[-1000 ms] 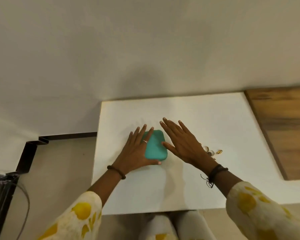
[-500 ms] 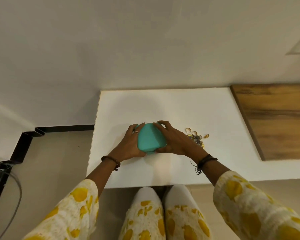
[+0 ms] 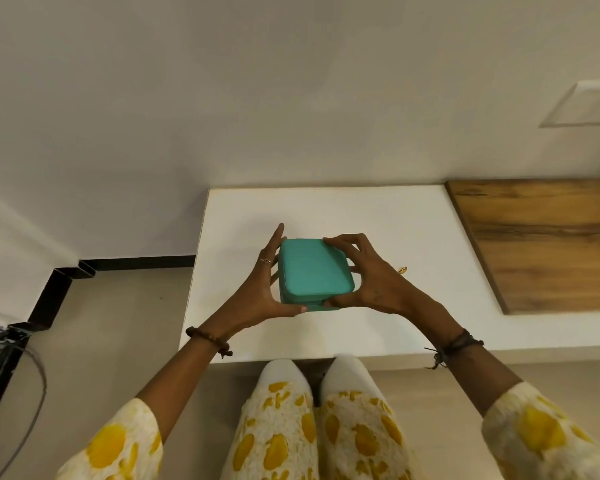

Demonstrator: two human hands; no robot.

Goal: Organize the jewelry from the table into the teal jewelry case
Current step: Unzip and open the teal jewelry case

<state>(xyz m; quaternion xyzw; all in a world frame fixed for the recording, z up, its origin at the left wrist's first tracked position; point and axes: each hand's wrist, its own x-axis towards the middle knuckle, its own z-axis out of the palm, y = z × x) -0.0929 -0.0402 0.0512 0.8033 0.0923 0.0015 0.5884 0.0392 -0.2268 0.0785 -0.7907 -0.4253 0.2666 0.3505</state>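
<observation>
Below, white table (image 3: 326,216) against wall (image 3: 291,98), wood slab (image 3: 541,244) right

The right hand (image 3: 378,282) covers nearly all of the jewelry (image 3: 402,270) lying just beyond it; only one small gold piece shows past its knuckles, too small to tell its kind. The teal jewelry case (image 3: 314,270) hides the left hand (image 3: 260,289) palm and the lower fingers of both hands. The case's underside and its contents are out of sight. Both sleeves run off the bottom edge.
</observation>
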